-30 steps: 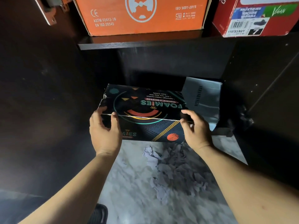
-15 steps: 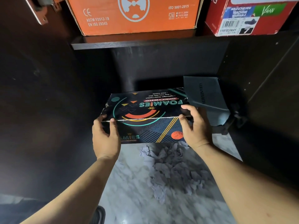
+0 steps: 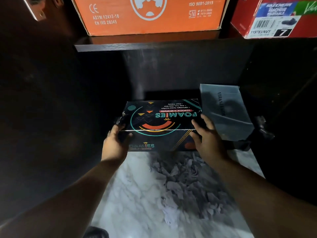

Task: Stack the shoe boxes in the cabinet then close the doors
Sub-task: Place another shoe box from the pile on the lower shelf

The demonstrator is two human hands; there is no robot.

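In the head view, mid-frame in the cabinet's lower bay, the left hand [image 3: 115,145] and right hand [image 3: 206,138] grip the near corners of the black shoe box [image 3: 161,117], probably light, stiff cardboard best held at both ends.

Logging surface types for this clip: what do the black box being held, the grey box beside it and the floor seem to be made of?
Black box: printed cardboard, slight sheen, a crisp lid edge.
Grey box: probably matte cardboard, plain with small lettering.
Floor: looks like polished marble or marble-look tile, white with grey veining.
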